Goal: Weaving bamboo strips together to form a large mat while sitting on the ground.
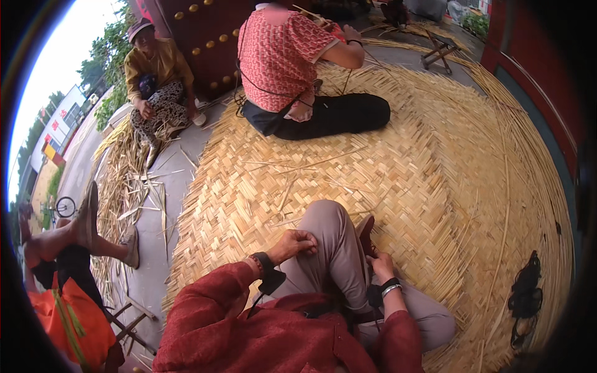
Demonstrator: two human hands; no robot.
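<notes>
I sit cross-legged on a large woven straw mat [348, 180] with a herringbone pattern. My left hand [291, 245] is curled closed against my raised knee in grey trousers [326, 230]; nothing shows in its fingers. Lower and to the right, my right hand [382, 266] lies by my shin, right beside my dark red shoe [367, 235]. Its fingers are bent in, and what they hold, if anything, is hidden. Both wrists carry dark bands, and a black flap hangs from the left one. Loose straw strips [289, 189] lie on the mat beyond my knee.
Ahead, a person in a red patterned top [277, 56] sits on the mat. Another person [158, 81] sits far left beside heaped straw [121, 180]. A third person's legs [93, 239] and a folding stool [132, 323] are at left. Black cloth-like items [525, 292] lie at right.
</notes>
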